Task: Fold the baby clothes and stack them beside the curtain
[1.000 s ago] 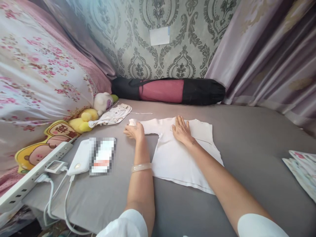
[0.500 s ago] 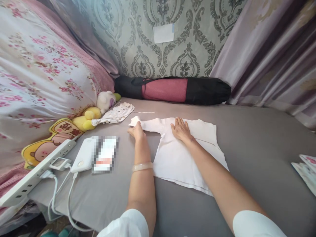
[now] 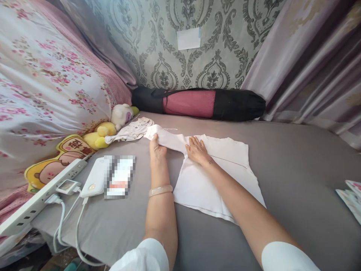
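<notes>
A small white long-sleeved shirt (image 3: 203, 188) lies spread on the grey sheet (image 3: 296, 180), its left sleeve reaching toward the left. My left hand (image 3: 158, 146) grips that sleeve near the cuff, thumb on top and the other fingers hidden beneath, and the cuff is lifted a little. My right hand (image 3: 197, 150) rests flat on the shirt near the shoulder, fingers stretched out. The shirt's other sleeve is not seen; a fold line runs across the upper right part.
A black and pink rolled bag (image 3: 188, 102) lies along the wall. Left are a printed white cloth (image 3: 131, 130), plush toys (image 3: 103, 133), a white power bank (image 3: 97, 177), a blurred phone-like rectangle (image 3: 120, 177) and a power strip (image 3: 42, 197) with cables. Printed papers or cloth (image 3: 349, 199) sit far right.
My left hand has raised the sleeve's cuff and turned, moving it slightly away from me. My right hand has slid left along the shirt toward the sleeve.
</notes>
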Motion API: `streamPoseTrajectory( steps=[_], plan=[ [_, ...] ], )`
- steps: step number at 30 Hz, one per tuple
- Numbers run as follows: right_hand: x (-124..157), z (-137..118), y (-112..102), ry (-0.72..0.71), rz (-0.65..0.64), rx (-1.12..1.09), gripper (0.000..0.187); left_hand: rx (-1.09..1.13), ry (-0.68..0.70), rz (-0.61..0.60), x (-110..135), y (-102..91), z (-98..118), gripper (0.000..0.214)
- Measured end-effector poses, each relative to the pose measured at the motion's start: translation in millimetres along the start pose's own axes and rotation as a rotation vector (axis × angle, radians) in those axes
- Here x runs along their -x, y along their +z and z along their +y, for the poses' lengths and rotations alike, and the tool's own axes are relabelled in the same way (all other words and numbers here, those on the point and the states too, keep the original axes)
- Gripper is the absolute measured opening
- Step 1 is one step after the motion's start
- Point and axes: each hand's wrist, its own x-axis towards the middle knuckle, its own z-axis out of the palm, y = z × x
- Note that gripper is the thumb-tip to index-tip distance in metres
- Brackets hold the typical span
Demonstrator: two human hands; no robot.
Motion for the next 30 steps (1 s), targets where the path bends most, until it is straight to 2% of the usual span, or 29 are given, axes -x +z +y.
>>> streamPoseTrajectory(
  steps=[7, 12, 14, 17, 21, 23, 27, 30],
  plan=[
    [-0.6, -11.5, 5.1, 0.096, 0.032, 0.017, 0.065, 0.021, 0.021, -0.153, 9.5, 6.8, 6.2, 0.032],
    [-0.6, -11.8, 6.1, 0.087, 0.045, 0.005, 0.065, 0.074, 0.021, -0.200, 29.3, 24.9, 6.9, 0.033],
    [-1.6, -8.2, 1.0, 0.072, 0.011, -0.050, 0.065, 0.076, 0.044, -0.233, 36.7, 33.1, 4.5, 0.033],
    [-0.8, 2.3, -13.5, 0.070, -0.016, -0.229, 0.061, 0.040, 0.100, -0.282, 44.1, 42.9, -2.9, 0.034],
    [10.7, 24.0, -33.9, 0.181, 0.150, -0.504, 0.060, -0.080, 0.180, -0.337, 53.9, 52.6, -19.8, 0.033],
    [19.9, 35.6, -41.4, 0.265, 0.191, -0.703, 0.061, -0.114, 0.200, -0.378, 62.2, 57.3, -30.6, 0.032],
    [40.0, 56.9, -54.1, 0.402, 0.159, -1.200, 0.061, -0.210, 0.221, -0.486, 82.9, 64.3, -55.4, 0.031],
    [54.2, 71.1, -60.0, 0.373, 0.153, -1.383, 0.058, -0.347, 0.252, -0.576, 95.2, 63.4, -75.4, 0.031]
  ],
)
